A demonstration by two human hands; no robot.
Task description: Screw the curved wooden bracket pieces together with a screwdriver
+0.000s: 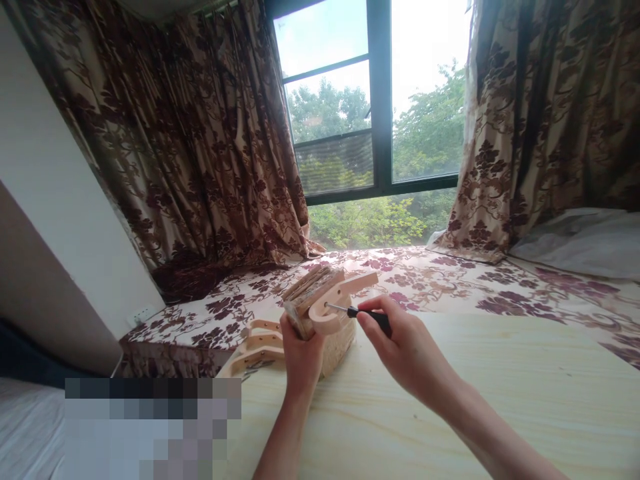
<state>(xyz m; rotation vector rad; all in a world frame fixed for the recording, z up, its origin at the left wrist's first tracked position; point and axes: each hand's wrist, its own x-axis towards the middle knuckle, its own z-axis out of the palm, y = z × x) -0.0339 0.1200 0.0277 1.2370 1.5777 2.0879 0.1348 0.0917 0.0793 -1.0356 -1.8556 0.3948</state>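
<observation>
My left hand (303, 350) is wrapped round the lower left end of a wooden block (313, 290) with rough layered sides. A pale, curved wooden piece (327, 320) with holes lies against the block's right side, its straight arm pointing up to the right. My right hand (393, 330) grips a screwdriver (373, 318) by its black handle. The metal shaft points left, its tip at a hole in the curved piece. Whether a screw sits in that hole is too small to tell.
Several similar curved wooden pieces (263, 343) lie left of my left hand, on the pale wood-grain tabletop (450, 373). Behind it is a ledge with floral cloth (435, 273), below a window between patterned curtains (225, 147). White sheeting (585, 240) lies at the right.
</observation>
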